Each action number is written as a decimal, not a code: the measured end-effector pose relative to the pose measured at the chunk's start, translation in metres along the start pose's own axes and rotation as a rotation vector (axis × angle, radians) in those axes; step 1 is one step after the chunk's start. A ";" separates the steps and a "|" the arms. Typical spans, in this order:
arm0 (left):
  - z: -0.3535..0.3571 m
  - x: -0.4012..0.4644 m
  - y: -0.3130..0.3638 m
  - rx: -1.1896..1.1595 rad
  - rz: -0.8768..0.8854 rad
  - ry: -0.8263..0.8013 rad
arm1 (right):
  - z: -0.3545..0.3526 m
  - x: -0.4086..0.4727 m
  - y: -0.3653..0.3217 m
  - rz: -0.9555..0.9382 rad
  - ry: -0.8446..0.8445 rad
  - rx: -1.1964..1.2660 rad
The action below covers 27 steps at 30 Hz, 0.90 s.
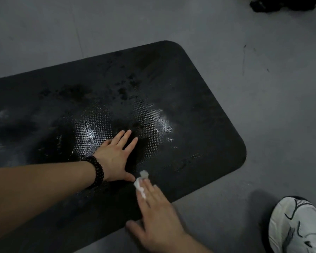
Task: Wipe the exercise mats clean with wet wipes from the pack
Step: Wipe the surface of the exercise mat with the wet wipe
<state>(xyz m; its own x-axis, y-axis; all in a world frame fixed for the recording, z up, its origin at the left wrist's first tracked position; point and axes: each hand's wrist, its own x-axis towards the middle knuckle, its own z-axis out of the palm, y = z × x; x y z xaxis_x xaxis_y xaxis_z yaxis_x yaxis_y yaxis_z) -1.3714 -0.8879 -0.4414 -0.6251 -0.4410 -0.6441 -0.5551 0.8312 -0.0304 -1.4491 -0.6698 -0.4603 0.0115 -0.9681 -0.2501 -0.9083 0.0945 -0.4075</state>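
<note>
1 black exercise mat (pixel 199 110) lies flat on the grey floor (pixel 263 88), its rounded end toward the right, its textured top patchy with wet sheen and darker blotches. The left hand (pixel 115 156) rests palm down on the mat near the front edge, fingers straight and spread, holding nothing — it looks like a brace to keep the mat from sliding. The right hand (pixel 157 212) presses a crumpled white wet wipe (pixel 141 181) onto the mat with straight fingers laid over it, thumb out to the side off the mat edge; the wipe sits just beside the left thumb, touching or nearly so. The wipe is soft, limp and light, likely to bunch or roll under the fingers, so flat pressure on its middle suits it better than a pinch. The mat seems flexible and grippy but slick where wet — best held by pressing down, not by lifting an edge. A beaded bracelet (pixel 97 172) circles the left wrist. A white sneaker (pixel 297 227) stands on the floor at lower right. No pack in view.
</note>
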 end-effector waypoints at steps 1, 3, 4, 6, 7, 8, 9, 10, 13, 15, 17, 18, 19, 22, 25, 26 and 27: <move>0.001 -0.001 -0.001 0.000 0.005 0.001 | -0.004 0.002 0.012 0.056 0.083 0.005; 0.004 -0.003 -0.004 -0.005 0.018 0.006 | -0.013 0.006 0.053 0.328 0.295 -0.058; 0.005 -0.004 -0.005 -0.005 0.025 0.004 | -0.020 0.007 0.072 0.480 0.381 -0.104; 0.006 -0.005 -0.007 -0.002 0.033 0.001 | -0.016 0.006 0.085 0.572 0.344 -0.108; 0.006 -0.005 -0.006 -0.003 0.034 -0.001 | -0.011 0.006 0.075 0.522 0.288 -0.063; 0.005 -0.005 -0.006 -0.006 0.033 -0.001 | -0.001 0.006 0.056 0.409 0.233 -0.019; 0.004 -0.005 -0.005 -0.005 0.031 -0.001 | 0.008 0.005 0.032 0.248 0.164 0.027; 0.004 -0.004 -0.005 -0.003 0.031 -0.005 | 0.018 0.002 0.007 0.089 0.076 0.064; 0.004 -0.008 -0.005 0.006 0.036 -0.022 | 0.023 -0.003 -0.012 -0.012 0.056 0.092; 0.005 -0.011 -0.006 0.018 0.037 -0.024 | 0.010 0.001 0.025 0.249 0.290 0.027; 0.004 -0.015 -0.006 0.028 0.041 -0.043 | -0.011 0.004 0.073 0.542 0.435 -0.105; 0.003 -0.016 -0.005 0.027 0.042 -0.053 | -0.016 0.005 0.086 0.622 0.398 -0.109; 0.002 -0.016 -0.004 0.023 0.042 -0.058 | -0.015 0.006 0.088 0.632 0.351 -0.074; -0.002 -0.016 -0.002 0.012 0.033 -0.062 | 0.011 0.004 0.034 0.310 0.187 -0.014; -0.003 -0.016 0.001 0.006 0.024 -0.075 | 0.016 -0.004 0.003 0.087 0.079 -0.012; -0.003 -0.017 0.002 0.009 0.032 -0.076 | 0.011 -0.003 0.015 0.117 0.138 -0.010; -0.003 -0.017 0.002 0.017 0.042 -0.078 | 0.006 0.000 0.033 0.207 0.217 -0.015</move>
<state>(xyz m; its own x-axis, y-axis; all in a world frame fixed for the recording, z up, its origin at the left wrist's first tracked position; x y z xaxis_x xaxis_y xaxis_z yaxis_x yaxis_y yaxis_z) -1.3631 -0.8800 -0.4285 -0.6028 -0.3783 -0.7025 -0.5197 0.8543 -0.0142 -1.4762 -0.6658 -0.4789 -0.2623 -0.9558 -0.1326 -0.8882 0.2928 -0.3540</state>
